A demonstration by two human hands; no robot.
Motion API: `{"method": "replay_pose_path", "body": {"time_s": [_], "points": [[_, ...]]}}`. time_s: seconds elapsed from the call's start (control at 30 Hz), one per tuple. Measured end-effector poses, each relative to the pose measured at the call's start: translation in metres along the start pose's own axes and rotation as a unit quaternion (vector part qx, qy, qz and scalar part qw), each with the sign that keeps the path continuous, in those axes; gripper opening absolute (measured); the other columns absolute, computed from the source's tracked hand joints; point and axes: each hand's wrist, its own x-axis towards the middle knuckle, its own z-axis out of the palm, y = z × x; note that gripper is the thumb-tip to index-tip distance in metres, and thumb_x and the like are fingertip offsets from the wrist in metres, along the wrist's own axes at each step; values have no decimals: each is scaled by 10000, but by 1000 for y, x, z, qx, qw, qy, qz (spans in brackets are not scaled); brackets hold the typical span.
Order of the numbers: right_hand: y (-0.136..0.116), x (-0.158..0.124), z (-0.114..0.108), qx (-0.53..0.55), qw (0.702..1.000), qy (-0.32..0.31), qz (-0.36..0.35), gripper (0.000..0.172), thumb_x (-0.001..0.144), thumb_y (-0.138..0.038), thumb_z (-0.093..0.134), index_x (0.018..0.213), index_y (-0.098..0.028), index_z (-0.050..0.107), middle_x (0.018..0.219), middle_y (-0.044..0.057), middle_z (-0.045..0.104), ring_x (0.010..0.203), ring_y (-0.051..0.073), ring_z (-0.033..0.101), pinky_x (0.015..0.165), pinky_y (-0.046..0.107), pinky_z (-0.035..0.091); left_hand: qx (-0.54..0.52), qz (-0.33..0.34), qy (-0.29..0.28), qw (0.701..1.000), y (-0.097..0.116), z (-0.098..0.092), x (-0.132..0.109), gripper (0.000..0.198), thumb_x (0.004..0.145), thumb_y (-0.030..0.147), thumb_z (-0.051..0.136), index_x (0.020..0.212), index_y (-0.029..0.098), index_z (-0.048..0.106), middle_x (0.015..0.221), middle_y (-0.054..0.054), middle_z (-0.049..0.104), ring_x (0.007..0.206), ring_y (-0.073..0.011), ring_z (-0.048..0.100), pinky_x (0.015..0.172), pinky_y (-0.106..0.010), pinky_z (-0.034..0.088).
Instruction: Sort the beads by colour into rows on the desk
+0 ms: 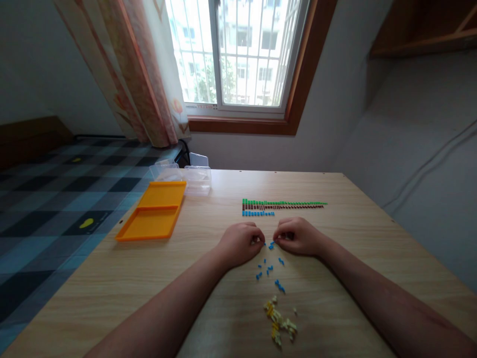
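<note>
My left hand (243, 243) rests low over the table with thumb and finger pinched, a tiny blue brick showing at the fingertips. Opposite it, my right hand (297, 236) is also pinched, its fingertips at another small blue brick (272, 242). Just beyond the hands lie three rows of little bricks: a long green row (283, 203), a long brown row (283, 207) and a shorter blue row (257, 214). Loose blue bricks (270, 268) are scattered between my forearms. Nearer to me is a heap of pale yellow and yellow bricks (278, 320).
An orange two-part tray (154, 208) lies on the left side of the wooden table (208, 219). Clear plastic boxes (197, 180) stand behind it at the far edge. To the left is a bed with a checked cover (59, 199); a window (242, 54) is ahead.
</note>
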Motion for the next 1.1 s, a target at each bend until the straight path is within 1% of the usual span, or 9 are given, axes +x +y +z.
{"method": "replay_pose_path", "body": {"time_s": [0.13,0.23,0.3,0.43,0.57,0.77,0.87,0.97,1.1], "points": [[-2,-1,0,0,1000,1,3,163,782,-185,648,887,-217,768,699,5,648,570,102,542,560,212,402,11,-21,19,1000,1,2,1,154,785,169,613,826,229,749,811,-15,672,738,-166,596,676,-274,425],[-3,0,1,-7,1000,-12,-16,174,802,-175,627,880,-227,774,717,7,653,569,98,542,565,214,401,13,-21,23,999,0,2,1,157,791,166,607,831,226,746,812,-17,670,745,-168,596,676,-273,423],[-1,1,1,-20,1000,-7,-20,183,809,-158,611,865,-226,771,723,9,661,588,105,559,577,216,405,11,-22,24,999,0,2,1,156,791,165,609,832,228,746,814,-17,669,744,-168,595,675,-275,421],[10,2,2,-46,998,34,-9,210,819,-141,586,887,-224,766,745,17,680,646,124,593,601,219,422,5,-26,22,999,0,2,1,156,789,161,616,830,230,750,813,-18,668,747,-169,594,682,-277,423],[16,0,1,-51,995,82,4,243,812,-114,565,918,-216,759,765,25,677,642,125,576,608,226,428,-1,-26,22,999,-1,2,1,135,779,168,640,831,231,746,795,-10,659,740,-166,593,672,-274,421],[12,-3,-1,-21,998,53,5,223,735,-89,586,854,-199,739,724,6,635,585,106,534,573,219,413,-6,-28,25,999,-2,1,2,105,807,232,671,869,237,756,800,-10,661,740,-167,599,681,-276,434],[12,-4,-3,-20,999,45,10,184,757,-125,595,850,-196,737,719,8,630,577,105,533,552,213,405,-2,-25,24,999,-3,2,2,141,849,244,639,903,248,768,865,-21,685,781,-174,619,721,-285,450],[13,-4,-4,-33,999,34,4,151,771,-148,604,827,-196,736,719,14,638,603,113,559,560,213,412,11,-17,17,1000,-3,3,1,160,863,226,616,882,250,772,907,-26,697,817,-181,630,735,-287,455],[18,-2,-2,-53,998,41,-2,185,785,-133,590,856,-209,743,747,13,665,637,118,578,596,218,423,20,-13,14,1000,-2,3,1,148,855,217,620,864,247,765,902,-21,694,810,-177,629,715,-282,452]]}}
